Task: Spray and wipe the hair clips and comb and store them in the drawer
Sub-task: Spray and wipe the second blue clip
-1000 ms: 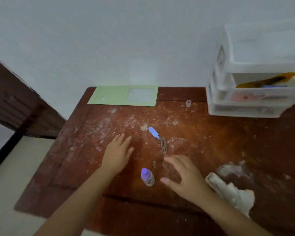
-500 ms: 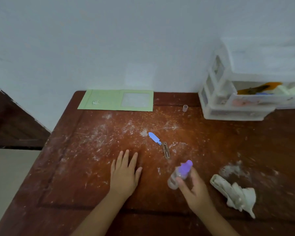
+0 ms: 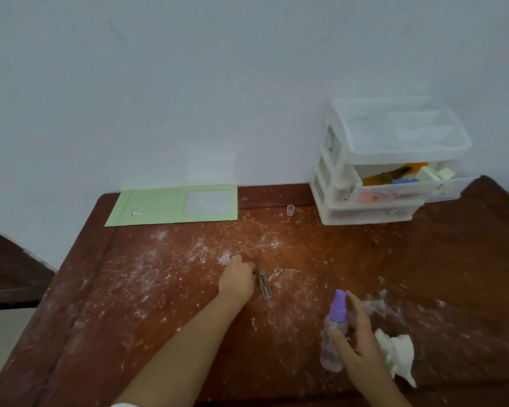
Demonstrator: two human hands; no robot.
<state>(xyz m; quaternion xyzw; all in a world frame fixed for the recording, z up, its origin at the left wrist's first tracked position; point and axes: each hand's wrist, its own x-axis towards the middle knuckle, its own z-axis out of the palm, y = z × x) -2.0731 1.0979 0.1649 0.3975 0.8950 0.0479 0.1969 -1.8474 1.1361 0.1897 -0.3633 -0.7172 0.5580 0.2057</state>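
- The brown hair clip, flat and slotted, lies on the desk just right of the left hand, whose curled grip covers something I cannot make out.
- The right hand grasps a clear, purple-capped spray bottle upright, seemingly ready to spray.
- A crumpled white cloth waits beside that grip; the translucent plastic drawer unit stands beyond, one drawer open.

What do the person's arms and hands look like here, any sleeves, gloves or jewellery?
Both forearms are bare, and the left hand and right hand wear no gloves. No rings or watch show. A sliver of white, possibly clothing, shows beside the left arm at the frame's bottom edge.
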